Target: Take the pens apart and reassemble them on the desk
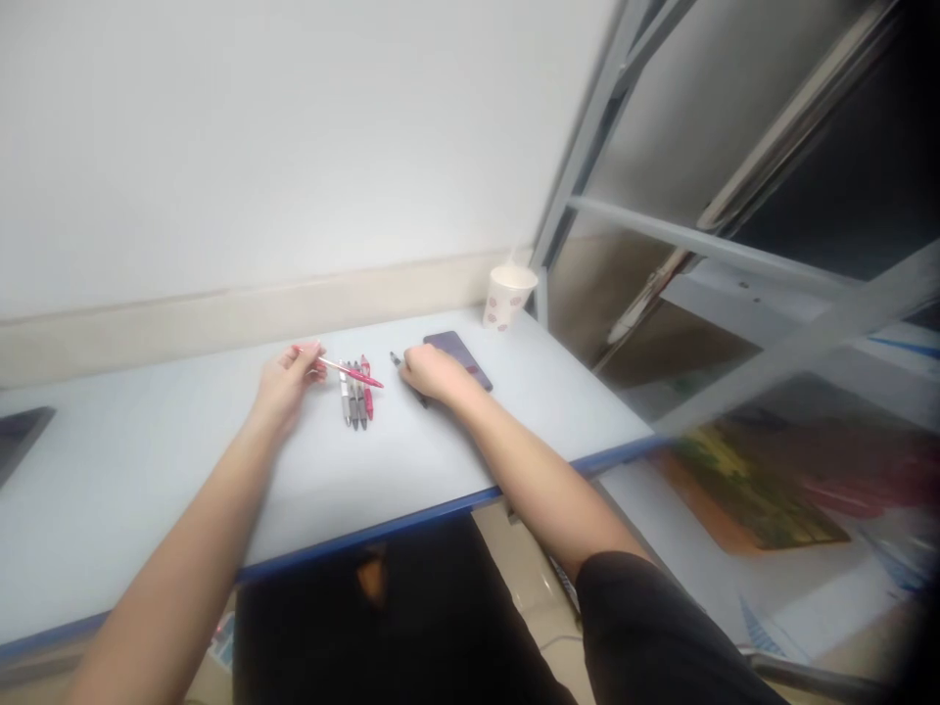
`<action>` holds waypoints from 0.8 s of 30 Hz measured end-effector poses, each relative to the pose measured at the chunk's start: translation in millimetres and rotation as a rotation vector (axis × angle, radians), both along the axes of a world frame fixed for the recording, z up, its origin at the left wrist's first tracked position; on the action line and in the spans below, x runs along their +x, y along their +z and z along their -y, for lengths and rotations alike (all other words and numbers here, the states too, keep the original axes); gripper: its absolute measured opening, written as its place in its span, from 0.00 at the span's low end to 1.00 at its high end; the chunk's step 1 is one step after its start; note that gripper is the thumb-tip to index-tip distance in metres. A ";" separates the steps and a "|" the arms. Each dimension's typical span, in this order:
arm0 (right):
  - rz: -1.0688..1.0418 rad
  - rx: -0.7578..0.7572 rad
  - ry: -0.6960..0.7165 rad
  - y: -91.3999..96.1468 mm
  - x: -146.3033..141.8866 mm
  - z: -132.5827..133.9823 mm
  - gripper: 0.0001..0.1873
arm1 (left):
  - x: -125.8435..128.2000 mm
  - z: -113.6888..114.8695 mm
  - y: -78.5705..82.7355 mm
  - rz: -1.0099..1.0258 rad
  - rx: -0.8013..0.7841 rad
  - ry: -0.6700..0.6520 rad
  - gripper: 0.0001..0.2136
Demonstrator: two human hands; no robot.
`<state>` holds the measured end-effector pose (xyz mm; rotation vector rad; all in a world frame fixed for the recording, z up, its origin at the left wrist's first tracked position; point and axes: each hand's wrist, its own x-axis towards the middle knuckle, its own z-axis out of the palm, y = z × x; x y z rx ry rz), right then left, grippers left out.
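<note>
My left hand [294, 377] pinches a pink pen [359, 374] by one end. The pen slants over a short row of pens lying side by side. In that row are a white and grey pen [346, 401], darker grey pens [359, 409] and a red pen [368, 403]. To the right, my right hand [432, 372] is closed on a black pen [396, 359], whose two ends show past the fingers; the fingertips themselves are partly hidden. Just behind this hand, a dark phone [462, 351] lies flat on the white table [323, 490].
A paper cup [508, 299] with a spotted pattern stands in the far right corner by the wall. A metal frame [577, 196] rises along the table's right side. At the left edge lies a dark flat device [22, 436]. The table has a blue front edge [411, 519].
</note>
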<state>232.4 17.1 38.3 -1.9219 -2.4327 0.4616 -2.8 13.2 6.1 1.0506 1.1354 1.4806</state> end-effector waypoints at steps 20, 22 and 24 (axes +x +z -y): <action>-0.017 -0.003 -0.014 -2.4 -2.2 -0.8 0.21 | -5.4 -2.3 8.9 0.136 0.061 0.139 0.16; -0.031 -0.010 -0.026 -2.7 -1.8 -1.0 0.20 | -4.6 -2.1 9.6 0.128 0.061 0.143 0.14; -0.036 -0.019 -0.027 -3.2 -2.0 -1.1 0.18 | -4.2 -1.7 10.2 0.119 0.047 0.149 0.12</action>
